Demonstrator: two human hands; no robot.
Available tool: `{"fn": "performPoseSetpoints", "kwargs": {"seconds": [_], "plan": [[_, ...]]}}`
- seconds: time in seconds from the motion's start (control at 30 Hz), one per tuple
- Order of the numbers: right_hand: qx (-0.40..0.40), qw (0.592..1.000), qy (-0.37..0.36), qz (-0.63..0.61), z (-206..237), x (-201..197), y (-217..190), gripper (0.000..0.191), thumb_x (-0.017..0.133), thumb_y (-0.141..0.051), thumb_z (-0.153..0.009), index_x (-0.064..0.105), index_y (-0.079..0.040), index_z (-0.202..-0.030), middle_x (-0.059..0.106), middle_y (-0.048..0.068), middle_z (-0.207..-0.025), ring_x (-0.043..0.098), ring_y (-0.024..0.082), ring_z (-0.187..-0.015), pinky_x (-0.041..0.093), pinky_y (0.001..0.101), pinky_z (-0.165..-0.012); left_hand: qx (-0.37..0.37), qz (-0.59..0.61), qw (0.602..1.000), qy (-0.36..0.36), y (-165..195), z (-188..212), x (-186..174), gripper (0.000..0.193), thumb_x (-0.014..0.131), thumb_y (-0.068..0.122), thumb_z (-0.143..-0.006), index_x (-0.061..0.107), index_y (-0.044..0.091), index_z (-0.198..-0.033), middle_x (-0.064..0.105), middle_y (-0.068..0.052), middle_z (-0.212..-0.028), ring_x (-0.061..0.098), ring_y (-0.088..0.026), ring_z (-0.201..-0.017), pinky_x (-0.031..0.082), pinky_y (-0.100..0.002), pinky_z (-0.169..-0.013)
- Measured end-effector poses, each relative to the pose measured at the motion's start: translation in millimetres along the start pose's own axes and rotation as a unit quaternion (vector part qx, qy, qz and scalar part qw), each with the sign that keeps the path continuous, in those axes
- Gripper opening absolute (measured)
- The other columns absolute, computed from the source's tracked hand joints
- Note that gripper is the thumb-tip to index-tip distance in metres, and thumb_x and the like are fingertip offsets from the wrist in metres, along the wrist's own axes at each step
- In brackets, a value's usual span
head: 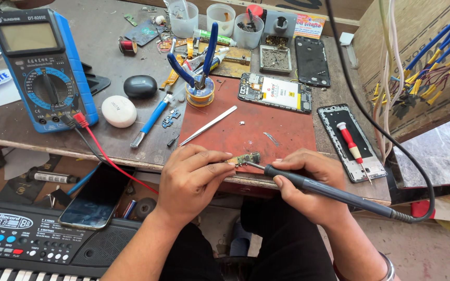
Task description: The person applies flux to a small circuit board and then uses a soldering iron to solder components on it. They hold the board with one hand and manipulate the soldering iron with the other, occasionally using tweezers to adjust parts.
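Observation:
My left hand [191,179] pinches a small green circuit board [248,158] at the front edge of a reddish-brown work mat [251,125]. My right hand [308,184] grips a dark soldering iron [334,192] like a pen; its metal tip touches the small board. The iron's black cable runs right and loops up past the bench. Both forearms rest low, over my lap.
On the bench lie metal tweezers [208,125], blue-handled pliers [199,62] stuck in a solder spool, an opened phone [274,92], a phone frame [351,143] with a red screwdriver, a blue multimeter [42,67] with red and black leads. A phone [97,200] and keyboard [32,242] sit lower left.

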State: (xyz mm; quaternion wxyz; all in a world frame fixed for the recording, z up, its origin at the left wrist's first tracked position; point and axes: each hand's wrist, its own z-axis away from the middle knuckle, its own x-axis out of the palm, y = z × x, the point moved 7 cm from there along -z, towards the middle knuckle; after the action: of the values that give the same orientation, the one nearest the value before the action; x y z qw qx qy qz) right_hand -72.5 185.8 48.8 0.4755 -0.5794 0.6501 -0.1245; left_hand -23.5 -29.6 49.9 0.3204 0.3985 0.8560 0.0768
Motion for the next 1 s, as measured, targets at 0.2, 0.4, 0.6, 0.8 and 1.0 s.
{"fn": "performPoseSetpoints", "kwargs": {"seconds": [0.2,0.4,0.6,0.8,1.0], "plan": [[-0.002,1.000,-0.001,0.004,0.8,2.0,-3.2,0.018,0.077,-0.002,-0.074,0.074,0.001,-0.093,0.077,0.011,-0.087,0.074,0.016,-0.078,0.056,0.0263,-0.073,-0.003,-0.007,1.000,0.005,1.6,1.7,-1.4,0.011,0.081,0.017,-0.083,0.079,0.014,-0.094,0.076,0.003,-0.100,0.067,-0.019,-0.089,0.051,-0.036,-0.081],[-0.008,1.000,0.005,0.009,0.9,1.5,-4.0,0.019,0.077,-0.002,-0.074,0.074,0.001,-0.093,0.077,0.011,-0.088,0.074,0.015,-0.078,0.057,0.0262,-0.072,-0.003,-0.006,1.000,0.005,3.2,0.1,-1.0,0.010,0.081,0.016,-0.084,0.079,0.014,-0.093,0.076,0.003,-0.099,0.067,-0.019,-0.089,0.052,-0.036,-0.081],[-0.015,1.000,0.006,0.014,1.0,1.1,-4.9,0.019,0.077,-0.002,-0.074,0.074,0.001,-0.092,0.077,0.010,-0.088,0.074,0.016,-0.078,0.056,0.0262,-0.072,-0.005,-0.003,1.000,0.005,2.5,0.0,-0.8,0.010,0.081,0.015,-0.084,0.079,0.014,-0.093,0.076,0.003,-0.099,0.067,-0.019,-0.088,0.052,-0.036,-0.080],[-0.020,1.000,0.006,0.007,1.3,0.1,-3.4,0.018,0.077,-0.003,-0.075,0.074,0.001,-0.092,0.076,0.011,-0.088,0.074,0.016,-0.078,0.056,0.0263,-0.073,-0.006,-0.006,1.000,0.003,3.2,-0.1,-0.1,0.008,0.081,0.015,-0.083,0.079,0.014,-0.091,0.076,0.003,-0.099,0.067,-0.018,-0.088,0.052,-0.036,-0.080],[-0.018,1.000,0.004,0.006,1.5,0.2,-2.5,0.018,0.077,-0.003,-0.074,0.074,0.000,-0.092,0.076,0.011,-0.087,0.074,0.016,-0.077,0.057,0.0264,-0.072,-0.005,-0.006,1.000,0.005,3.9,-0.8,-0.4,0.008,0.081,0.016,-0.083,0.079,0.014,-0.091,0.076,0.003,-0.099,0.067,-0.018,-0.088,0.052,-0.036,-0.080]]}}
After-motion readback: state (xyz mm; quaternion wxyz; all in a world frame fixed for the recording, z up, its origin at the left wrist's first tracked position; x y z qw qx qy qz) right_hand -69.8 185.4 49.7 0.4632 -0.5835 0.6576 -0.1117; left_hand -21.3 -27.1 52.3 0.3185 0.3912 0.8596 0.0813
